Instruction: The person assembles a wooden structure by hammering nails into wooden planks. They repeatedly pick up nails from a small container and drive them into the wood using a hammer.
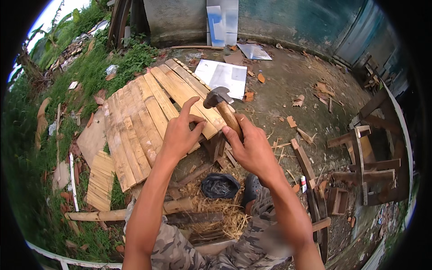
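I am holding the hammer point(230, 118) in the right hand point(253, 147), its fingers and thumb clamped around the wooden handle, with the metal head pointing up and away over the pale wooden slats point(131, 118). I am hovering the left hand point(180, 134) just beside it, over the slats near their right-hand ends. One finger is pointing upward while the thumb and another fingertip are nearly meeting; whether they are pinching a nail or merely curling together, I cannot tell.

The slats are lying side by side as a panel in front of the knees, with a dark gap showing between two of them, and a wooden support point(217, 147) is standing under the right part. Below, a black plastic bag point(219, 185) is resting among straw-like shavings point(234, 216).

I am judging the step in hand to be fastening the slats, at the stage of preparing a strike, since the hammer head is apart from the wood. The next move is probably calling for steadying a nail upright on a slat above the support, keeping the left fingertips out of the hammer's path, and starting with a light, square tap.
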Motion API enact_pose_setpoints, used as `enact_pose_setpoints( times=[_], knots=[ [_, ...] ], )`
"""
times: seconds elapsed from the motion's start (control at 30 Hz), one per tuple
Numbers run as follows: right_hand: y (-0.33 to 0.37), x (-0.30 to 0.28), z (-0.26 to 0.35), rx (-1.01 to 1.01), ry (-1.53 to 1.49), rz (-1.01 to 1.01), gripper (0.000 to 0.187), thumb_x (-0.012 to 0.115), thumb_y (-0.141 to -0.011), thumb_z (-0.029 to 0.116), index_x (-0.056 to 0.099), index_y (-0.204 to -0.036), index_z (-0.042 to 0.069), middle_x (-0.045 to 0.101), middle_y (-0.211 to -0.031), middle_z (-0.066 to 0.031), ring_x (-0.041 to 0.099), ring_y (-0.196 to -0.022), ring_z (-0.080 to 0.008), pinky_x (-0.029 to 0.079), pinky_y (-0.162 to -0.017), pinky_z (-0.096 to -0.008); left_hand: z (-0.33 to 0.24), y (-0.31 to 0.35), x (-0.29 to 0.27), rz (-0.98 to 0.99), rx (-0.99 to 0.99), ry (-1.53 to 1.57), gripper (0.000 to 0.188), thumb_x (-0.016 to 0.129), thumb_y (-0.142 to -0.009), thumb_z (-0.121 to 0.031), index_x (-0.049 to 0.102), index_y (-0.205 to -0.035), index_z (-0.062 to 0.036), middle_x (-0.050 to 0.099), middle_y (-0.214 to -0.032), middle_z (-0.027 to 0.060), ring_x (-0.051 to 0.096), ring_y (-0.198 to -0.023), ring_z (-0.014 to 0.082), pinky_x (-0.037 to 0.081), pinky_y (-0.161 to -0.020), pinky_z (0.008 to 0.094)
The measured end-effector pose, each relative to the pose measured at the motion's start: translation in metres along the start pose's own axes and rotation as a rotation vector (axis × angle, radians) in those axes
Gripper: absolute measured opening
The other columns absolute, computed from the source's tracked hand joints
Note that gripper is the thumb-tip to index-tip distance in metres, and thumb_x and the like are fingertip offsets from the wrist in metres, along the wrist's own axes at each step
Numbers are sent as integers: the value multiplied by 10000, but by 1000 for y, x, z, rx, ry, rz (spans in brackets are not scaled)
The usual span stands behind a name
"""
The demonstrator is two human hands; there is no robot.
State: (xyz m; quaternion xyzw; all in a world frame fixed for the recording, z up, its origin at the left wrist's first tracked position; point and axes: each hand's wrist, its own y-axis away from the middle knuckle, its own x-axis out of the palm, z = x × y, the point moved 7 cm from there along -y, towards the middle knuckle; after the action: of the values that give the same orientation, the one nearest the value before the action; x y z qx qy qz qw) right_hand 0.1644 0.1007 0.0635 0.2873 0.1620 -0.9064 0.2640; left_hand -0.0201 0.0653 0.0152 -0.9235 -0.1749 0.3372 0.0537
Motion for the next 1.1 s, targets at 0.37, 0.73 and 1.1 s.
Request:
enact_pose_setpoints(
  times=[0.37, 0.73, 1.1],
  knots=[
    [5, 10, 7, -9, 51, -45, 360, 616, -1007, 196, 587, -1205, -104, 680, -875, -358, 676, -863, -529, 526, -755, -561, 1, 3, -3, -44, 41, 41, 729, 715, -903, -77, 352, -1532, -144, 780, -960, 164, 741, -954, 389, 557, -835, 450],
    [4, 8, 4, -14, 118, -35, 314, 622, -1001, 189, 609, -1097, -109, 672, -854, -351, 668, -838, -530, 523, -746, -566, -2, 3, -1, -34, 51, 25, 753, 730, -895, -76, 347, -1541, -123, 781, -954, 161, 747, -919, 364, 556, -814, 434],
    [3, 11, 9, -41, 102, -29, 342, 622, -994, 183, 604, -1155, -118, 661, -779, -348, 672, -773, -531, 532, -700, -567, -2, 4, -1, -39, 41, 21, 791, 750, -884, -73, 342, -1559, -124, 786, -948, 150, 755, -880, 314, 552, -800, 396]
  ],
)
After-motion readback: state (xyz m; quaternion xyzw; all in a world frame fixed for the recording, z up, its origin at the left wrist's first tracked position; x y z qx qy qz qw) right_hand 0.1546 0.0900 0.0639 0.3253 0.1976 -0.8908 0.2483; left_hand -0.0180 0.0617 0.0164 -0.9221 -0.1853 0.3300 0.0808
